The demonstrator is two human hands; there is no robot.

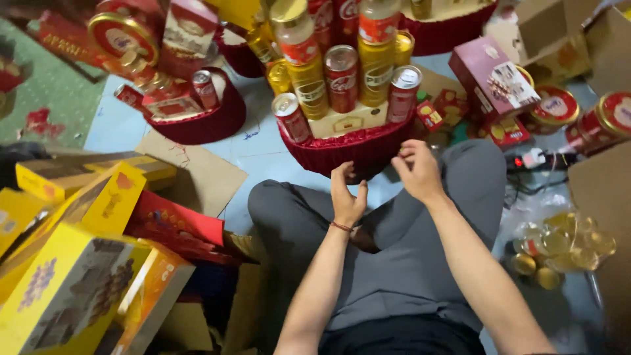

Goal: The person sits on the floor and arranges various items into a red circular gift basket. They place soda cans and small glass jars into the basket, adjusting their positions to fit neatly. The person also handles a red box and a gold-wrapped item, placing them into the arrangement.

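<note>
Just beyond the fingertips of both hands stands a gift basket [358,152] wrapped in dark red pleated fabric, set on the pale blue floor [263,148] between the person's grey-trousered knees. It holds red drink cans [342,77] standing upright or leaning outward, tall yellow bottles [376,66] with red bands, and a cream box [348,119] at the front centre. The left hand [346,194] is raised with its fingers [342,172] loosely spread, touching or nearly touching the fabric rim; they hold nothing that can be seen. A red thread bracelet [341,227] circles that wrist. The right hand [419,169] hangs at the rim with fingers curled in and thumb pinched to them, possibly on something very small, though it cannot be told. Further left of the fingers sits a second red-skirted basket [200,118] with a can and round red and gold tins. Nearer and left lie yellow cartons [72,276] with photo panels, red envelopes [174,223] and a sheet of brown cardboard [200,174]. Right of the fingers are a maroon rectangular box [490,79], round red tins with gold rims [595,118], and, nearer the person, a clear bag of gold-wrapped balls [559,246].
</note>
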